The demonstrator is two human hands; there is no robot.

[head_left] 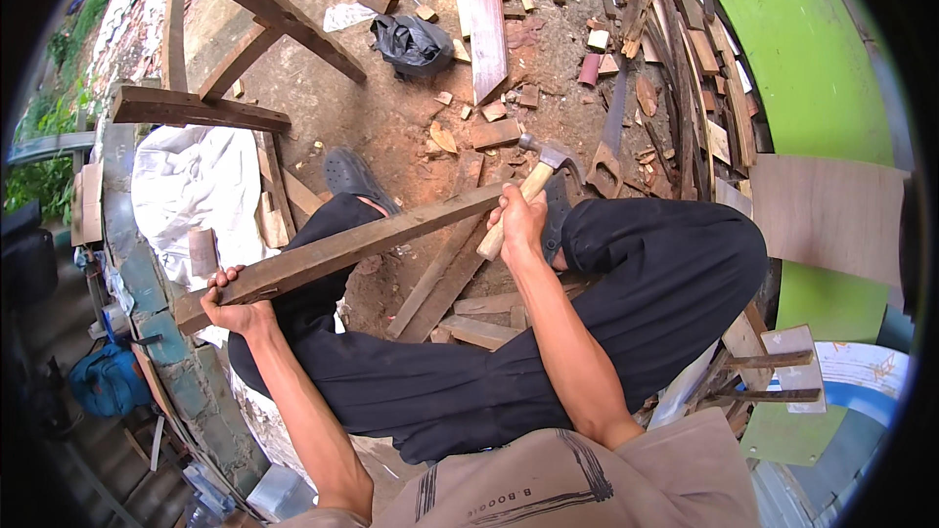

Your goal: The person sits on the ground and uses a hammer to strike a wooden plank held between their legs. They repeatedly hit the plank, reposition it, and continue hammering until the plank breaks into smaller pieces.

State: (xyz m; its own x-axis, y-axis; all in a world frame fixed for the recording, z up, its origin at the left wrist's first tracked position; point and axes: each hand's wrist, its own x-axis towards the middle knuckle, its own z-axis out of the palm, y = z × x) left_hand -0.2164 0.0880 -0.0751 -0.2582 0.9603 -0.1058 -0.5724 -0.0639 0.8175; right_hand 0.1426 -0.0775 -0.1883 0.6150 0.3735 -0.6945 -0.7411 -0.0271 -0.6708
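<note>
A long brown wooden beam [381,237] lies slantwise across my lap, its far end up and to the right. My left hand [238,305] is closed round its near left end. In my right hand [520,222] is a claw hammer [537,182], gripped by its pale wooden handle, with the metal head up near the beam's far end. The right hand is close beside the beam; I cannot tell whether it touches it. Under the beam, more wooden pieces [440,274] lie between my legs.
A handsaw [611,132] lies on the ground right of the hammer. Ahead are a black plastic bag [413,45], a reddish plank [485,20] and scattered offcuts. Stacked wood strips [699,49] line the right side. At left are a white cloth [196,196] and a wooden frame [201,110].
</note>
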